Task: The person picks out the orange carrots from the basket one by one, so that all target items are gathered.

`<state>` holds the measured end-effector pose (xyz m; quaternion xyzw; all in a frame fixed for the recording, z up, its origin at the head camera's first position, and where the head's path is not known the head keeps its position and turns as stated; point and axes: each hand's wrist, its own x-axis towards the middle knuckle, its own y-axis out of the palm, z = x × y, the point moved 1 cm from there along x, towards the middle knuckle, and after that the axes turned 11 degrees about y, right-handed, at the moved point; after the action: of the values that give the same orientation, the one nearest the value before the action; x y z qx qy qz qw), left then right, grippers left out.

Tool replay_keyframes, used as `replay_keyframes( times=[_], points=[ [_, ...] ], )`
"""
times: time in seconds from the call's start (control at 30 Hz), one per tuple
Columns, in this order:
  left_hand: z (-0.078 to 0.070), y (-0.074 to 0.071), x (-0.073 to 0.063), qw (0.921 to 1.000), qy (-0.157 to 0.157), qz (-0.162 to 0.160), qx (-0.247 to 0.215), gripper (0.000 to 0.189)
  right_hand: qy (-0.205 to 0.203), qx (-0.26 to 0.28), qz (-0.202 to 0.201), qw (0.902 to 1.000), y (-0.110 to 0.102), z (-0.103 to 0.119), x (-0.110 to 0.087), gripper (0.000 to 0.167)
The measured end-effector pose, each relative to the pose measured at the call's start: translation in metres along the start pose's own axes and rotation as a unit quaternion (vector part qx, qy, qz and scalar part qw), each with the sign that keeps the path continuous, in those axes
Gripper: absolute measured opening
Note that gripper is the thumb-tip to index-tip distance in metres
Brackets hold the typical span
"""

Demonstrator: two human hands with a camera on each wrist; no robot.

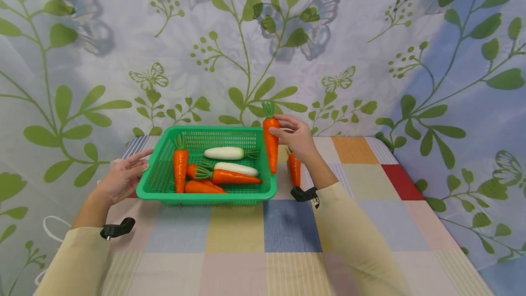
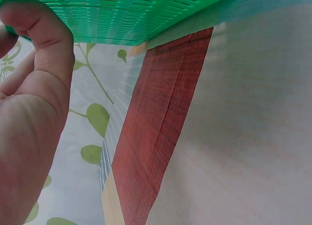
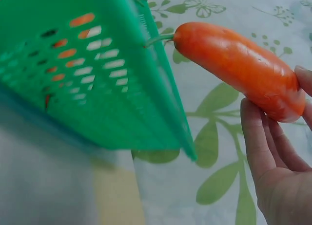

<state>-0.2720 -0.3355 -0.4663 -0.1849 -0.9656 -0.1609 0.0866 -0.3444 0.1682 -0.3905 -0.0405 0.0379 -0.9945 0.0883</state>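
Note:
My right hand (image 1: 297, 138) holds an orange carrot (image 1: 271, 143) with a green top between thumb and fingers. The carrot stands nearly upright at the right rim of a green plastic basket (image 1: 205, 198). In the right wrist view the fingers support the carrot (image 3: 239, 64) close to the basket wall (image 3: 112, 103). At the basket's left rim, my left hand (image 1: 123, 178) grips the edge; its bent finger shows in the left wrist view. Inside the basket lie several carrots (image 1: 181, 168) and two white radishes (image 1: 223, 152).
Another carrot (image 1: 294, 169) lies on the table right of the basket, partly behind the right hand. A patchwork cloth (image 1: 238, 229) covers the table. Behind it hangs a leaf-and-butterfly curtain (image 1: 185, 58). A white cable (image 1: 53, 223) is at the left.

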Motion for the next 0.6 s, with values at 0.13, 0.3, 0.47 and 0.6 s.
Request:
replay_keyframes(
  times=[0.13, 0.3, 0.47, 0.6],
  points=[
    [-0.001, -0.001, 0.001, 1.0, 0.001, 0.001, -0.003, 0.053, 0.001, -0.007, -0.02, 0.9998, -0.012, -0.009, -0.003, 0.049],
    [-0.001, -0.002, 0.001, 0.9998, 0.006, 0.007, -0.017, 0.052, 0.025, 0.015, -0.053, 0.9982, -0.029, -0.027, -0.006, 0.049],
    [-0.002, -0.003, 0.001, 0.9999, 0.003, 0.003, -0.012, 0.051, 0.051, 0.014, -0.07, 0.9961, -0.042, -0.047, -0.009, 0.05],
    [-0.002, -0.003, 0.002, 1.0, -0.005, -0.008, -0.001, 0.055, 0.068, 0.024, -0.076, 0.9946, -0.053, -0.059, -0.013, 0.051]
  ],
)
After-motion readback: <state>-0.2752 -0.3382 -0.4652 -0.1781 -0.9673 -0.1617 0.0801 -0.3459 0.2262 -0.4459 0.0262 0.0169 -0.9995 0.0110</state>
